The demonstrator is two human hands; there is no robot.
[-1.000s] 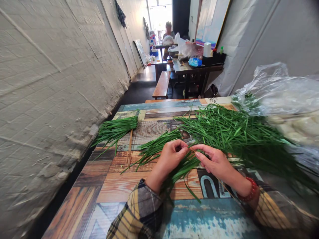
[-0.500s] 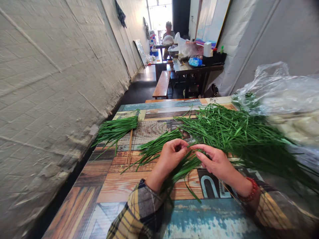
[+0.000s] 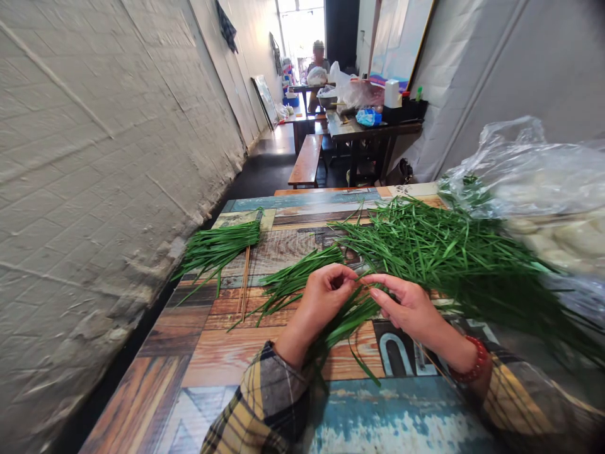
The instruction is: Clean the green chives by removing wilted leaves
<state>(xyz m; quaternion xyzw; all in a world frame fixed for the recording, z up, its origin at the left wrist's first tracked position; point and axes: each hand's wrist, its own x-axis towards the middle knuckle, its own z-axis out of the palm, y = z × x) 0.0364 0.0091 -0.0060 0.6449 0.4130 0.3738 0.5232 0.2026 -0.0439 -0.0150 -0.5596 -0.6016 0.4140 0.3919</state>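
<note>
My left hand (image 3: 316, 309) is closed in a pinch at a green chive end, its thumb and forefinger meeting near the middle of the table. Facing it, my right hand (image 3: 413, 312) grips a thin bamboo skewer (image 3: 432, 359), whose shaft runs back beneath the palm and wrist; its tip is at the left fingertips. Below both hands hangs a bunch of garlic chives (image 3: 352, 318), partly hidden by the left hand. Another chive bunch (image 3: 302, 271) lies just left of my hands. Farther left, a neat chive bundle (image 3: 222, 243) lies by several loose-ended skewers (image 3: 244, 284).
A big heap of loose chives (image 3: 435, 246) spreads over the right of the patterned table (image 3: 227, 356). Behind it are clear plastic bags (image 3: 534, 170) with pale contents. Beyond stand a bench (image 3: 307, 161), a cluttered table (image 3: 359, 131) and a seated person (image 3: 318, 60).
Both hands keep the same pinch at the skewer tip. The view has shifted very slightly; otherwise nothing has visibly moved.
</note>
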